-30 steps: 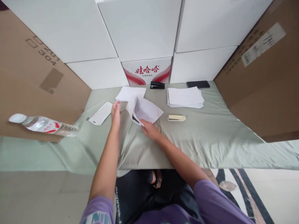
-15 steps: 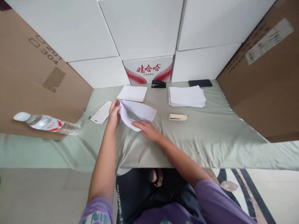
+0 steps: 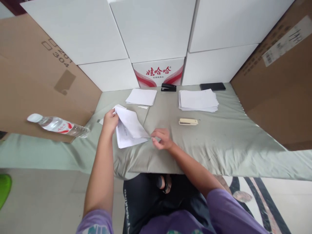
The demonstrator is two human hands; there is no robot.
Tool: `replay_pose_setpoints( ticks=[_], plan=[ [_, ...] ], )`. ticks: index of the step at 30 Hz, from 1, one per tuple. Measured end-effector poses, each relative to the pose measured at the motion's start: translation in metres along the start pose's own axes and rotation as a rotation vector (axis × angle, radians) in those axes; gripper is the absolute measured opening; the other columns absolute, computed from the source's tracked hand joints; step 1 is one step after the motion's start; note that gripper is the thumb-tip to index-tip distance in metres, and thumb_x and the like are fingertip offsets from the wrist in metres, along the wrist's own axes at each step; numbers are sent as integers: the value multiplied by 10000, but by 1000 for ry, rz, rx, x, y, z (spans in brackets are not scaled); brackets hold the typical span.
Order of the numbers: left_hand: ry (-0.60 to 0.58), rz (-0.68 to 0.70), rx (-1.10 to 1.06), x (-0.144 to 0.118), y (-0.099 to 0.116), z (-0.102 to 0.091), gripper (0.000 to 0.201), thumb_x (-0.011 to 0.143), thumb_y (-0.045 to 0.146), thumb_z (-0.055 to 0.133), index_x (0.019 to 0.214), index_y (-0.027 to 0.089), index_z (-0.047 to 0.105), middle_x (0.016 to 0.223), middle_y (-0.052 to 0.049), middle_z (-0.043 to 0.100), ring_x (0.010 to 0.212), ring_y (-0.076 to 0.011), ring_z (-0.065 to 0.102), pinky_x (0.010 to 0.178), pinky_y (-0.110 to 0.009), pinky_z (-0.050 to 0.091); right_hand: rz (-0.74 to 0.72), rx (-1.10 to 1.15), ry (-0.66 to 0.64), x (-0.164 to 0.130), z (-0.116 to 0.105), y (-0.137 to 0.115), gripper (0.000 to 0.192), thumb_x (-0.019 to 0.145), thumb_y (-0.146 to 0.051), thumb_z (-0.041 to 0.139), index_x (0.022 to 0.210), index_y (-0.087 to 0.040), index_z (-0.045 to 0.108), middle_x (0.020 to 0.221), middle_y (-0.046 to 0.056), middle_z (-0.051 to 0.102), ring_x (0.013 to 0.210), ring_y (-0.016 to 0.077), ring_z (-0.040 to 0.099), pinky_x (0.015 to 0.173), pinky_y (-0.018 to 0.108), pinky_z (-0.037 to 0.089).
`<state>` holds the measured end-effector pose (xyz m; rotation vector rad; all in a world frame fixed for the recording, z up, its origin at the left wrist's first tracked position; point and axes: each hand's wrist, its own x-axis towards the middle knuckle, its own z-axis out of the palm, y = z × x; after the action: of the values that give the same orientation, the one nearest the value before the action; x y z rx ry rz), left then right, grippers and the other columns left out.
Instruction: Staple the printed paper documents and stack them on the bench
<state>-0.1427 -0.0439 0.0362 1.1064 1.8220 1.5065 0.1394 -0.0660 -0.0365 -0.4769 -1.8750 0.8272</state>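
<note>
My left hand (image 3: 110, 122) is closed on the upper left corner of a few white paper sheets (image 3: 131, 125). The top sheet bends up, and printed lines show on the page beneath. At the sheets' right corner, the thumb and forefinger of my right hand (image 3: 162, 139) are pinched on the tip of the upper sheet; this hand is slightly blurred. Beyond the sheets lies a paper stack (image 3: 141, 97), with a small white corner (image 3: 143, 107) showing in front of it. Right of my right hand rests a cream stapler (image 3: 188, 122).
A black stapler (image 3: 168, 87) stands before the white boxes (image 3: 156, 29). At the right are a larger paper stack (image 3: 198, 100) and a black phone (image 3: 212, 86). A water bottle (image 3: 59, 125) leans by the left cardboard box (image 3: 80, 97); another cardboard box (image 3: 275, 94) borders the right.
The sheets have come down and left, from a curled, held-up shape to a partly opened one. My right hand has moved from their lower edge to the right corner. The view shifted slightly.
</note>
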Motion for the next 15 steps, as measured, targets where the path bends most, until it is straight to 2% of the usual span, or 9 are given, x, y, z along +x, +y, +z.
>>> replay_pose_setpoints(
  ticks=[2,5,7,9,12,15],
  plan=[
    [-19,-49,-59,-11,5,-3,391,644,413,789,924,146,737,805,-64,754,848,-273,739,669,-324,595,141,22,126,3,-1,-1,237,901,-389,531,745,-242,632,676,34,606,649,170,569,699,346,505],
    [-24,-85,-187,-28,18,-3,453,609,453,834,950,170,741,833,-57,771,848,-273,751,670,-344,616,345,173,232,12,0,4,240,912,-438,545,906,-225,656,913,63,682,874,184,641,817,347,529],
    [-15,-113,-240,-37,25,0,453,608,450,847,966,194,744,847,-51,779,850,-282,756,671,-362,629,446,374,203,17,2,10,342,876,-496,611,1089,-230,653,1109,80,700,1039,204,656,894,359,541],
    [-26,-134,-266,-44,31,7,426,623,449,845,964,212,748,842,-46,780,849,-293,758,663,-370,632,541,583,114,18,5,16,502,825,-569,673,1201,-239,633,1190,85,702,1101,229,661,913,380,557],
    [-87,-149,-286,-53,33,22,428,637,470,843,967,214,749,833,-41,775,860,-292,757,657,-352,620,665,767,17,14,11,20,594,755,-628,741,1175,-214,675,1176,87,730,1085,252,685,948,417,564],
    [-123,-158,-302,-56,27,39,493,617,508,857,976,190,743,831,-43,766,858,-274,751,661,-320,594,764,821,50,11,15,19,568,721,-580,803,1123,-190,708,1179,84,744,1068,249,702,1044,446,525]
  ],
)
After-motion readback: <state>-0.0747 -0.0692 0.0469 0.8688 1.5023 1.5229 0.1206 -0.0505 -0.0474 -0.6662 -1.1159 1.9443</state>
